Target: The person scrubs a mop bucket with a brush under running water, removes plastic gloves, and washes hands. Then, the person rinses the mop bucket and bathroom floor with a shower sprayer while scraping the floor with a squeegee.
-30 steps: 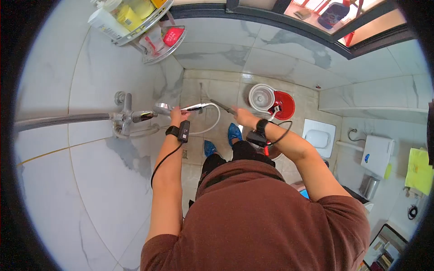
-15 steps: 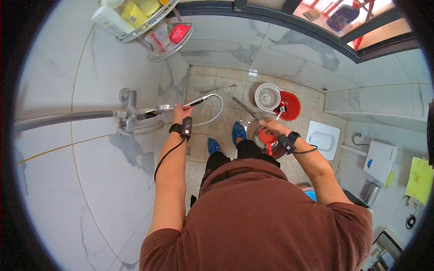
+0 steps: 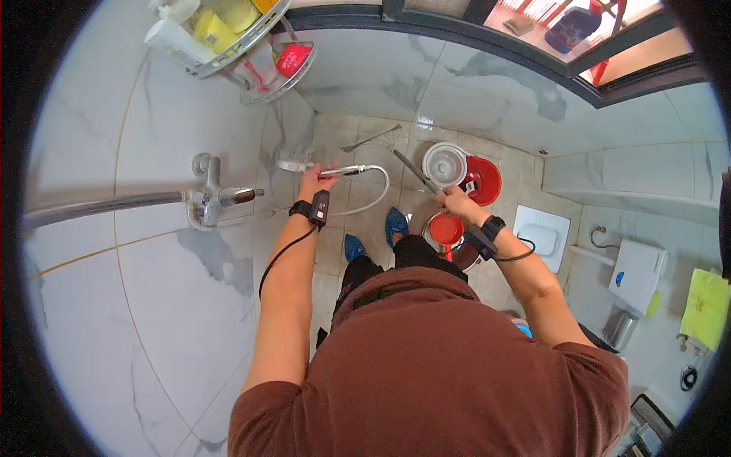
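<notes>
My left hand [image 3: 318, 180] is closed round the handle of a shower head [image 3: 294, 166], held toward the left wall. What looks like water spray shows at the wall just past it. A white hose [image 3: 384, 183] loops from the handle back toward the wall tap [image 3: 217, 190]. In my right hand [image 3: 458, 202] is a long grey stick [image 3: 417, 169], pointing up and left over the floor; its far end is too fine to make out. Below that hand, a red dipper [image 3: 446, 228] rests over a round basin [image 3: 466, 257], partly hidden by my forearm.
A white bucket [image 3: 445, 163] and a red bucket [image 3: 487, 181] stand by the far wall. A squat toilet [image 3: 541, 233] is set in the floor at right. Corner shelves [image 3: 236, 57] with bottles hang upper left. Blue shoe covers [image 3: 396, 222] are on my feet.
My left hand has moved the shower head away from the tap, toward the far wall. My right hand has moved slightly up and stays on the stick.
</notes>
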`<state>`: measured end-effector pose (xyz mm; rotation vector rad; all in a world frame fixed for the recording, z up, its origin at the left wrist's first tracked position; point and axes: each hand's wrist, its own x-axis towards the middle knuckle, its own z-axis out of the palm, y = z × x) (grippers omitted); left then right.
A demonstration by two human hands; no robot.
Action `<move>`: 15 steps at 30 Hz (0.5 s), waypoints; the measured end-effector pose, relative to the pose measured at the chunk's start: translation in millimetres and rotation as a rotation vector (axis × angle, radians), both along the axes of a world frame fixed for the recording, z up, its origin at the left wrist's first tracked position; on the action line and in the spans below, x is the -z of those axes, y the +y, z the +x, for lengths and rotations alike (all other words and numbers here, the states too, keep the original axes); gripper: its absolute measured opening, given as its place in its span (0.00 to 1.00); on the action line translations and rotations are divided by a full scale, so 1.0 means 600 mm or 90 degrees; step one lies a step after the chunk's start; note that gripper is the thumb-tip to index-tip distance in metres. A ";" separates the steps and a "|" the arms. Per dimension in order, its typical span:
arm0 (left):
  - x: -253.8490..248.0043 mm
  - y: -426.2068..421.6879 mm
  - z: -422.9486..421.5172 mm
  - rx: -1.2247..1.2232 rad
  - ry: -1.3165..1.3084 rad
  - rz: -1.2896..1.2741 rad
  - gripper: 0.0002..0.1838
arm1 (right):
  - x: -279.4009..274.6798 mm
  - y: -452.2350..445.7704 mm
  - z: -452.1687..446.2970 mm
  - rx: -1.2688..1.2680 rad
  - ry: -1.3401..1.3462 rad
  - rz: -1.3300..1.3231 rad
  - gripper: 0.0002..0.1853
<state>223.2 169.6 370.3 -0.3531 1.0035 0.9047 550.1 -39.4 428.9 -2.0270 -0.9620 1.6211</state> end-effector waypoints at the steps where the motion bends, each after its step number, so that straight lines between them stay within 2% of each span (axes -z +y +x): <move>1: -0.020 -0.012 0.006 0.078 0.034 0.059 0.08 | -0.003 0.008 0.003 -0.037 -0.062 0.034 0.07; 4: 0.006 -0.011 0.011 0.089 0.013 0.065 0.08 | -0.012 0.021 -0.003 0.000 -0.075 0.043 0.15; 5: 0.009 -0.010 0.013 0.090 0.011 0.046 0.08 | -0.003 0.024 -0.004 0.017 -0.081 0.104 0.15; 8: 0.009 -0.007 0.037 0.114 0.046 0.031 0.08 | 0.005 0.026 0.005 0.092 0.028 0.071 0.05; 12: 0.013 0.004 0.061 0.196 0.079 0.076 0.09 | 0.064 0.004 0.029 -0.030 -0.024 0.123 0.02; 13: 0.022 0.008 0.070 0.208 0.087 0.088 0.09 | 0.004 0.007 0.015 0.103 0.061 0.015 0.04; 15: 0.035 0.014 0.084 0.236 0.106 0.108 0.10 | -0.042 0.003 0.013 0.137 0.080 0.000 0.04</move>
